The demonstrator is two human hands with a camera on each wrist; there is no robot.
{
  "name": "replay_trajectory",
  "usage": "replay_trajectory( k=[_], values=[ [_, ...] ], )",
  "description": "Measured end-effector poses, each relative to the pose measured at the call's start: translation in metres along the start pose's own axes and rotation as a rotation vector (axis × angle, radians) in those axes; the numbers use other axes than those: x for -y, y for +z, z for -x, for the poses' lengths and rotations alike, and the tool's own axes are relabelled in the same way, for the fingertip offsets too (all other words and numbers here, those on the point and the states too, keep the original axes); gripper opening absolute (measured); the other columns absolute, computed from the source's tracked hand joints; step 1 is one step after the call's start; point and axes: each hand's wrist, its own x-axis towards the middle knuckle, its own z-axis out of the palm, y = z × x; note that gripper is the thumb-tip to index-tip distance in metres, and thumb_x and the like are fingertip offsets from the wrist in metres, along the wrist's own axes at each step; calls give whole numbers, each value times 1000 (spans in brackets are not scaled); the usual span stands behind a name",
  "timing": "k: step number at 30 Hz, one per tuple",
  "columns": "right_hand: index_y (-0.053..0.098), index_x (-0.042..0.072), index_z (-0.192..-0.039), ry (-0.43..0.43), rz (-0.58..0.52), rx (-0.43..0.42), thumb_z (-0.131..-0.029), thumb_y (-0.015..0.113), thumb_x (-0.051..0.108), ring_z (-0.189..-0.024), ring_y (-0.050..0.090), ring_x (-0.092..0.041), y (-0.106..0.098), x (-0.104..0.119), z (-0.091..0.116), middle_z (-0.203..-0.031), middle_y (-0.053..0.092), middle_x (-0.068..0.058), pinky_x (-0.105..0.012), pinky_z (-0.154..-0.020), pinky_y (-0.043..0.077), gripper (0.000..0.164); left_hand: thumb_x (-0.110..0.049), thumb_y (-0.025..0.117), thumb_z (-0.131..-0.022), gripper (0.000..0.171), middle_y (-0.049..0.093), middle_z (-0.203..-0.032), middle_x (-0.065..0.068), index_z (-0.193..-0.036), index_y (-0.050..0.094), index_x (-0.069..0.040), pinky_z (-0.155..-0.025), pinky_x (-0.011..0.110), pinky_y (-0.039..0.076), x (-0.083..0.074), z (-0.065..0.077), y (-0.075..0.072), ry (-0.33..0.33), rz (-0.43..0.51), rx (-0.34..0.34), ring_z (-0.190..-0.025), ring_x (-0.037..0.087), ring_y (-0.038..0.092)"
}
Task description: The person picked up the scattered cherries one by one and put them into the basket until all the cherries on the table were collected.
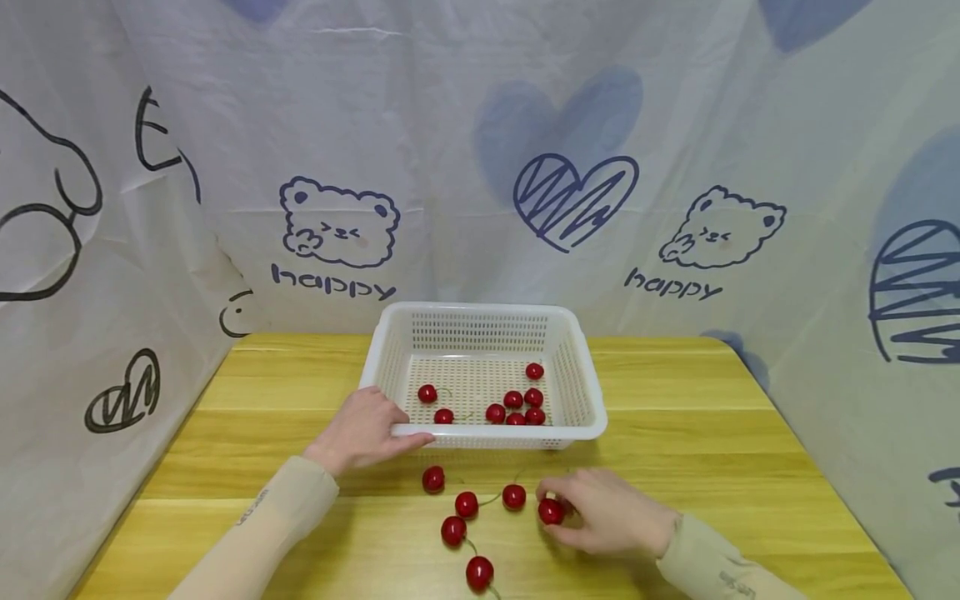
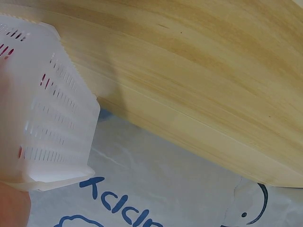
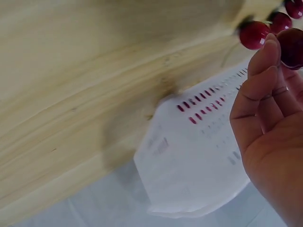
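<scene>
Nearest, 1 cherry (image 1: 479, 573) lies on the tabletop (image 1: 675, 433), with 4 loose cherries (image 1: 453, 531) scattered just beyond it.

The right hand (image 1: 607, 517) comes in from the right, its forearm slanting up and inward; its grip pinches a red fruit (image 1: 551, 511) between thumb and fingertips, a light hold that probably suits something small, smooth and round. Whether that fruit touches the wood is hard to tell.

Farther off, the left hand (image 1: 360, 429), its arm angled up from the lower left, grips the near left corner of the white basket (image 1: 510, 432), thumb along the near rim, likely to steady it.

Inside sit 8 cherries, 2 at the left and 6 toward the right. The basket stands open side up, presumably within easy reach. Behind hangs a printed cloth (image 1: 450, 167).
</scene>
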Motion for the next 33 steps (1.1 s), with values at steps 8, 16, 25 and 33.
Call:
replay_trajectory(
  k=[8,16,25,33],
  values=[
    [63,13,-105,-97,-112,-72,-86,67,28,-53,44,3,-14,9,-8,-66,52,14,-12,-48,39,25,-70,48,-83,53,53,-52,-16,-58,64,-27,-54,26,39,2,1,1,-3,-37,16,-53,6,43],
    [61,13,-107,-178,-342,-164,-87,67,15,-59,50,0,-35,21,-13,-70,55,11,-21,-49,48,21,-71,46,-84,55,53,-52,-16,-59,65,-26,-56,27,41,1,1,1,-11,-22,29,-53,6,43],
    [61,7,-109,-93,-557,-361,-85,64,-2,-60,50,-9,-51,27,-25,-75,59,1,-25,-51,47,26,-71,47,-83,54,47,-49,-17,-56,62,-26,-54,27,39,1,0,0,-9,-36,31,-51,7,41],
    [58,1,-113,-58,-643,-600,-88,60,-2,-64,58,-18,-56,24,-41,-80,62,-17,-27,-57,51,25,-71,46,-84,57,61,-58,-12,-63,68,-23,-58,28,43,-1,0,-2,-22,-11,35,-58,8,47]
  ],
)
